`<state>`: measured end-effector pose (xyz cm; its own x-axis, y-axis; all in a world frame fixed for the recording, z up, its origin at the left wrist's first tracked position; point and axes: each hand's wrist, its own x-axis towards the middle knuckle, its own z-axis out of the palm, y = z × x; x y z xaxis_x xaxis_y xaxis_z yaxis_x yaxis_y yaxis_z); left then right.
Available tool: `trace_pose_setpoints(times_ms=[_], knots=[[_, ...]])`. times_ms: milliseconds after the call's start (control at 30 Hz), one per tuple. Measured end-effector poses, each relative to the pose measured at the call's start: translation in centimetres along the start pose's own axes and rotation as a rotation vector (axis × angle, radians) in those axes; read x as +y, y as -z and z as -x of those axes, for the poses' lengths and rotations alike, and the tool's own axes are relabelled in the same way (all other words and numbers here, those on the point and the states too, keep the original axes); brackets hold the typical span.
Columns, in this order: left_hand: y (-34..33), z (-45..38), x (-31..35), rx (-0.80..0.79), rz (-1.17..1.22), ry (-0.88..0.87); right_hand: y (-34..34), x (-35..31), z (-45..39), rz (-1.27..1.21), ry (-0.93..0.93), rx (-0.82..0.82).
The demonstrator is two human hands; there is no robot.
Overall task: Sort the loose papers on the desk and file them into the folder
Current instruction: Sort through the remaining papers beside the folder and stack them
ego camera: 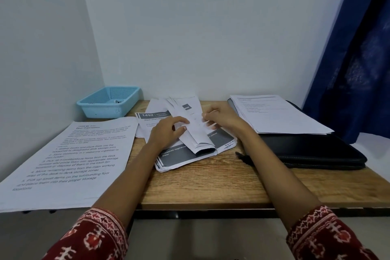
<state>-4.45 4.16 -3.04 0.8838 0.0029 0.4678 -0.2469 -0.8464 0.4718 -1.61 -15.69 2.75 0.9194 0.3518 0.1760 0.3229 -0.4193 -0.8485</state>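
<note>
left hand [168, 132]: palm down, fingers curled | right hand [219, 117]: fingers bent, pinching | both forearms extended forward

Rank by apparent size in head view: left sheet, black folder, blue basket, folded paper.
1. left sheet, though nearness inflates it
2. black folder, partly covered by papers
3. blue basket and folded paper: too close to rank

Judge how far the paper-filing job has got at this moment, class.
Done: one white stack already lies on the closed black folder. In hand: the left hand and right hand handle a folded sheet over the middle pile. Left: that pile and the big printed sheet on the wooden desk; nothing looks filed inside.
</note>
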Motion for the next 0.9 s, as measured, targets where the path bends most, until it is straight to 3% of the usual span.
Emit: trace_pose_setpoints(times_ms=[67, 133, 500, 633, 733, 900], knots=[[0.0, 0.0, 0.0, 0.005, 0.009, -0.001, 0.7, 0.8, -0.3, 0.373, -0.056, 0.169], [0.0, 0.0, -0.1, 0.005, 0.013, -0.002, 1.0, 1.6, -0.2, 0.591, -0.149, 0.164], [0.1, 0.1, 0.1, 0.009, 0.025, -0.006, 0.7, 0.6, -0.2, 0.312, -0.022, 0.189], [0.3, 0.3, 0.1, 0.016, 0.058, -0.013, -0.2, -0.4, 0.2, -0.029, 0.059, 0.005], [0.4, 0.3, 0.3, 0.027, 0.02, -0.004, -0.4, -0.4, 0.3, 0.01, 0.049, -0.193], [0.1, 0.1, 0.4, 0.029, 0.123, 0.012, -0.4, -0.1, 0.2, -0.009, 0.051, -0.202]])
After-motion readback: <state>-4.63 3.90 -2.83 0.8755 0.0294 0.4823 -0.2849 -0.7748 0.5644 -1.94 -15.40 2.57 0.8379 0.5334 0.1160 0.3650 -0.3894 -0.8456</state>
